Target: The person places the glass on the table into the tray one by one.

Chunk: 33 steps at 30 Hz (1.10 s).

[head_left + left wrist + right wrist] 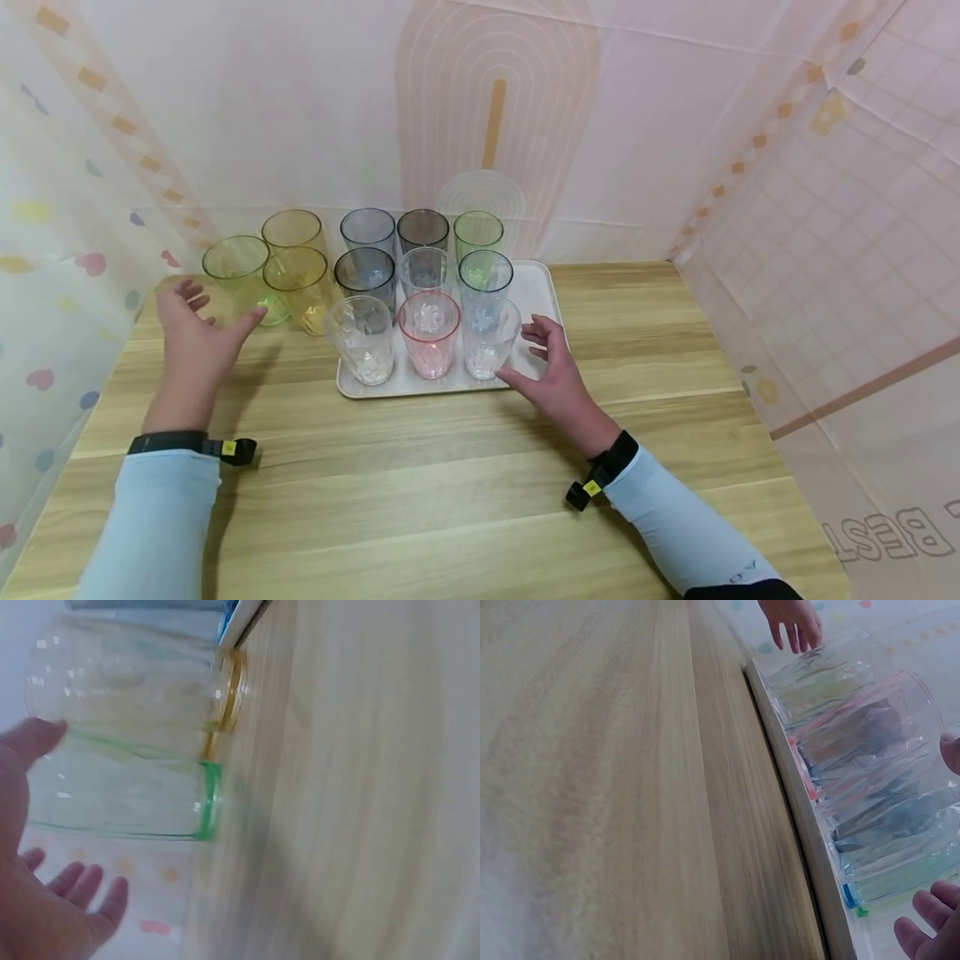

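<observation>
Flanking the glasses (430, 337), both hands grip nothing — seemingly lining up a hold.
Just past the left hand (197, 350), a green glass (238, 283); beside the right hand (558, 383), a clear glass (489, 342) on the tray (540, 287) — grasping calls for curling inward.

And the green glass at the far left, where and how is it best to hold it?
I would grip the green glass round its middle, the left hand coming from the left: it stands upright and narrows toward its base, and a yellow glass stands close on its right.
</observation>
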Each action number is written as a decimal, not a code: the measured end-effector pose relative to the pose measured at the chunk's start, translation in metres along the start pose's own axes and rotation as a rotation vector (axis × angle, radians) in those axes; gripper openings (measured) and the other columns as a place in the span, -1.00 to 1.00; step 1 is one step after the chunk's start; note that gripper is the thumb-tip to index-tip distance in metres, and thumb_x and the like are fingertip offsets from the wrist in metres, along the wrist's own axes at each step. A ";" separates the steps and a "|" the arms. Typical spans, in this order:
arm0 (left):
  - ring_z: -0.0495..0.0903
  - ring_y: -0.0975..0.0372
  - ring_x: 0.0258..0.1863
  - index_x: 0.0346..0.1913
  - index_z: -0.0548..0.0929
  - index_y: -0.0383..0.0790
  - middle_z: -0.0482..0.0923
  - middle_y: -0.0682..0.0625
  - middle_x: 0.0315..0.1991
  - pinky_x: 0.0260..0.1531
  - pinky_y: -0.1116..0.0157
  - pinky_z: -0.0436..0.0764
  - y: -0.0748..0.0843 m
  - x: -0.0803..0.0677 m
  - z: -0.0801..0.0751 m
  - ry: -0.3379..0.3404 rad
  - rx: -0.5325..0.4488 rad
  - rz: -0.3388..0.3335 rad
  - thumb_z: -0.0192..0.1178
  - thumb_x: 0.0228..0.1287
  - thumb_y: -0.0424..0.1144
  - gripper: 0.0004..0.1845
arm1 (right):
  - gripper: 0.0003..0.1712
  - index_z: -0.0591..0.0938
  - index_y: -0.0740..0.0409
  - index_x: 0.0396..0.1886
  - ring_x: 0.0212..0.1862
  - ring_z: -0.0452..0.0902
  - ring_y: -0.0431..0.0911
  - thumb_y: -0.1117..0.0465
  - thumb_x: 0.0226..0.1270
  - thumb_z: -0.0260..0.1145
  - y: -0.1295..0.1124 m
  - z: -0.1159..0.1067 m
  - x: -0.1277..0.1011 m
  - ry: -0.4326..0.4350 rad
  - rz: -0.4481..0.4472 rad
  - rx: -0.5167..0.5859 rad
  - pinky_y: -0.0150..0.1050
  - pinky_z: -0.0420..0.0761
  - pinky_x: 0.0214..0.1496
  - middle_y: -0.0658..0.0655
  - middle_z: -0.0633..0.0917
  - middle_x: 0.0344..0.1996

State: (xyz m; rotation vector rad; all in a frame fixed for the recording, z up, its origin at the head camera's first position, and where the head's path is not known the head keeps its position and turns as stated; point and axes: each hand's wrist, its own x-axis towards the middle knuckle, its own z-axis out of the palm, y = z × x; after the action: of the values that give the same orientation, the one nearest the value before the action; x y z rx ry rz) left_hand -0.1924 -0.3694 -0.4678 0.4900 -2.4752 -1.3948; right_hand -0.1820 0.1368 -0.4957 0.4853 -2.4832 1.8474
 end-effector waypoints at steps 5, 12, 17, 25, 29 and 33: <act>-0.06 0.02 0.77 0.80 -0.32 0.13 -0.16 -0.17 0.79 0.74 -0.01 0.08 -0.007 0.019 0.004 -0.053 -0.060 0.035 0.50 0.45 0.07 0.27 | 0.14 0.16 0.18 0.69 0.52 0.41 0.16 0.22 0.34 0.70 0.000 -0.001 -0.004 -0.001 0.015 -0.011 0.15 0.41 0.62 0.23 0.46 0.47; -0.01 0.05 0.77 0.80 -0.12 0.15 -0.05 -0.10 0.79 0.74 0.02 0.10 -0.010 0.033 0.012 -0.067 -0.121 0.037 0.44 0.50 0.08 0.10 | 0.14 0.14 0.26 0.69 0.53 0.41 0.12 0.25 0.34 0.69 0.001 -0.002 -0.006 -0.007 0.017 -0.006 0.13 0.41 0.62 0.32 0.44 0.50; 0.12 0.09 0.71 0.75 0.03 0.19 0.16 0.00 0.71 0.70 0.05 0.21 -0.010 0.030 0.011 -0.029 -0.134 0.001 0.48 0.44 0.12 0.03 | 0.14 0.15 0.22 0.69 0.54 0.40 0.13 0.26 0.33 0.69 0.001 -0.001 -0.007 -0.005 0.022 0.007 0.15 0.41 0.62 0.37 0.41 0.52; 0.29 0.24 0.52 0.67 0.18 0.17 0.32 0.22 0.49 0.51 0.30 0.46 -0.002 -0.009 -0.008 0.016 -0.142 -0.013 0.56 0.42 -0.07 -0.05 | 0.13 0.14 0.18 0.69 0.56 0.37 0.19 0.30 0.34 0.68 0.004 -0.005 -0.010 -0.010 0.021 0.022 0.20 0.41 0.63 0.42 0.35 0.55; 0.40 0.32 0.39 0.65 0.23 0.09 0.41 0.19 0.46 0.25 0.54 0.53 0.001 -0.042 -0.019 -0.023 -0.171 0.052 0.59 0.36 -0.32 -0.05 | 0.11 0.15 0.16 0.68 0.56 0.37 0.19 0.33 0.34 0.67 0.004 -0.008 -0.016 -0.003 0.041 0.016 0.21 0.40 0.63 0.40 0.36 0.54; 0.49 0.34 0.33 0.67 0.24 -0.04 0.48 0.14 0.43 0.16 0.63 0.53 -0.002 -0.078 -0.023 -0.093 -0.128 0.189 0.58 0.25 -0.54 0.04 | 0.12 0.17 0.15 0.68 0.55 0.37 0.17 0.31 0.32 0.69 0.001 -0.010 -0.023 0.002 0.053 0.021 0.19 0.41 0.63 0.38 0.37 0.55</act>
State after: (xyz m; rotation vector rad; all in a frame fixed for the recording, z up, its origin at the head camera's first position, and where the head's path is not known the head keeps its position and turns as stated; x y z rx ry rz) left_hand -0.1128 -0.3560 -0.4624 0.1628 -2.4091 -1.5162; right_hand -0.1619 0.1517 -0.4979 0.4223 -2.5023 1.8931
